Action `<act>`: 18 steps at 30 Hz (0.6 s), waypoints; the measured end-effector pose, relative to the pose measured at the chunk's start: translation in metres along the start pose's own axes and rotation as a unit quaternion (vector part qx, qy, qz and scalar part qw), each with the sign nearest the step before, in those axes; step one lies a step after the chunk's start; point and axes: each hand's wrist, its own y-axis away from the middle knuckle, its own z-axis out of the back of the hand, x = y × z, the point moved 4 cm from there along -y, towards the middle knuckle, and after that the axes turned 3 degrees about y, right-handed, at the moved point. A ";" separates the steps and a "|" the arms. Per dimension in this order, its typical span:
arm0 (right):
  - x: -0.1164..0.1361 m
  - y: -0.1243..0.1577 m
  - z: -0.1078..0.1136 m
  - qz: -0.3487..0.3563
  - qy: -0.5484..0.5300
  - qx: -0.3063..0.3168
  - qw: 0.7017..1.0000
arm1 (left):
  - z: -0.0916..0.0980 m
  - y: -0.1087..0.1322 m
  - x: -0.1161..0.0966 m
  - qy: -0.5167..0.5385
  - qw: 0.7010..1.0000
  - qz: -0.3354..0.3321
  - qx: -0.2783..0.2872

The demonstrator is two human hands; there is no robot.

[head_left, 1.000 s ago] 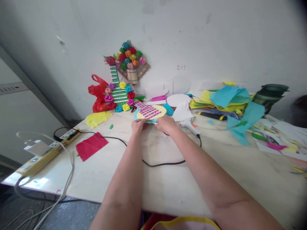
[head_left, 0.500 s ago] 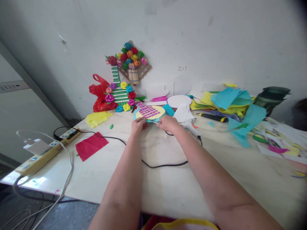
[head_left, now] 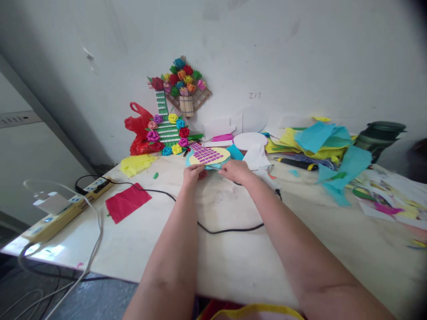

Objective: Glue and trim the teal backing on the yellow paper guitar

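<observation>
A guitar-shaped paper craft, pale yellow with purple strips and a light blue paper border, is held low over the table. My left hand pinches its near left edge, thumb on top and fingers underneath. At the near right edge, my right hand is closed around what looks like a pair of scissors, mostly hidden by the fingers; a dark bit of handle shows below. Just right of that hand lies a white glue gun, partly behind my forearm, with its black cord looping across the table.
A green flower-trimmed guitar and a flower basket piece stand against the wall. A red crepe sheet and power strip lie left. Rightward are a utility knife, coloured paper and a dark bottle.
The grey blade-like sliver by my right fingers no longer shows clearly. A small pale scrap now appears on the table below that hand. Both hands stay almost in place.
</observation>
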 end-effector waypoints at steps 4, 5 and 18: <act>0.002 -0.001 -0.001 -0.020 0.019 0.009 1.000 | -0.001 0.000 0.000 -0.009 1.000 0.013 -0.002; 0.003 -0.002 -0.001 -0.023 0.023 0.011 0.999 | -0.001 0.000 0.000 -0.012 1.000 0.015 -0.003; 0.009 -0.011 0.003 -0.034 0.028 0.025 0.999 | -0.002 -0.001 0.000 -0.022 0.999 0.026 -0.003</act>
